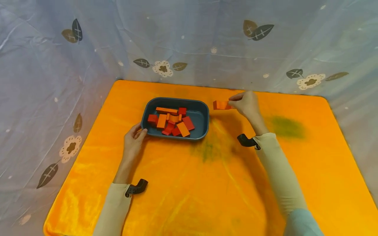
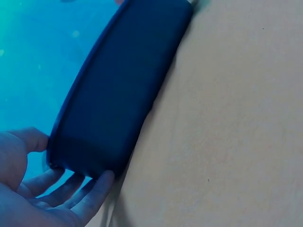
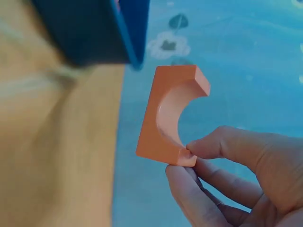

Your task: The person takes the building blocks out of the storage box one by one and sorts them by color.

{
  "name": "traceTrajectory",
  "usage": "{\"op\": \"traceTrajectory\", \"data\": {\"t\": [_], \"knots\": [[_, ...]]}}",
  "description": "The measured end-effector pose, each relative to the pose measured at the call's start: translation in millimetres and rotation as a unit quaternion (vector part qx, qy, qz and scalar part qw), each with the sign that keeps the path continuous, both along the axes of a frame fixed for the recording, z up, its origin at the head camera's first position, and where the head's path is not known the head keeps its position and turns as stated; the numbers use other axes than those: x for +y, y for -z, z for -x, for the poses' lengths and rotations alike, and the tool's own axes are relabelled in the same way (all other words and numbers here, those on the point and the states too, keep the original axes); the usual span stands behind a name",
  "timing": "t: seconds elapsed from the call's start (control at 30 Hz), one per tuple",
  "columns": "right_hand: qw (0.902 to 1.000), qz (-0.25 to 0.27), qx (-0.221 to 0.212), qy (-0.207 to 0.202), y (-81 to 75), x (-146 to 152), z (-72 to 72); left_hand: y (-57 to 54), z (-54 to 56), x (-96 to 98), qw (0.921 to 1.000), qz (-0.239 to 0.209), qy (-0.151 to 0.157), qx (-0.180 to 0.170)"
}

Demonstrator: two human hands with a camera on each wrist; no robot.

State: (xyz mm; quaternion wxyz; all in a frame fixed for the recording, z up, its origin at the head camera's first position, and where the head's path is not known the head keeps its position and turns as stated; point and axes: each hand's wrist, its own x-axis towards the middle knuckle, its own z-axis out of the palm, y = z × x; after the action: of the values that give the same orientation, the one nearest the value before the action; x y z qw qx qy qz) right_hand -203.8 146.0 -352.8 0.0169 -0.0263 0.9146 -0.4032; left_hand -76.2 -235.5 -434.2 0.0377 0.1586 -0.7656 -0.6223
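A dark blue-grey plastic bin (image 1: pixel 203 104) with rounded corners stands on the table and holds several red and orange blocks (image 1: pixel 161 121). My left hand (image 1: pixel 133 140) grips the bin's near-left corner; in the left wrist view its thumb lies at the rim and the fingers (image 2: pixel 97 196) are against the outer wall. Right of the bin, my right hand (image 1: pixel 246 104) pinches one end of an orange arch block (image 1: pixel 221 105) between thumb and fingers, held above the cloth. In the right wrist view the arch block (image 3: pixel 154 118) shows its half-round cutout facing right.
A yellow-orange cloth (image 1: pixel 189 190) covers the table, with greenish patches on it. Grey curtains (image 1: pixel 200 36) printed with leaves and flowers hang behind the table and along its sides. Small black camera mounts (image 1: pixel 137 188) are on both wrists.
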Motion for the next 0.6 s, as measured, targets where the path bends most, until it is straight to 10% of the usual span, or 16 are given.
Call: {"op": "traceTrajectory", "data": {"t": [0.6], "knots": [[0.9975,-0.014,-0.058,0.038,49.6,39.5,-1.2,0.2,-2.4,2.4,1.0,-0.006,0.001,0.003]]}}
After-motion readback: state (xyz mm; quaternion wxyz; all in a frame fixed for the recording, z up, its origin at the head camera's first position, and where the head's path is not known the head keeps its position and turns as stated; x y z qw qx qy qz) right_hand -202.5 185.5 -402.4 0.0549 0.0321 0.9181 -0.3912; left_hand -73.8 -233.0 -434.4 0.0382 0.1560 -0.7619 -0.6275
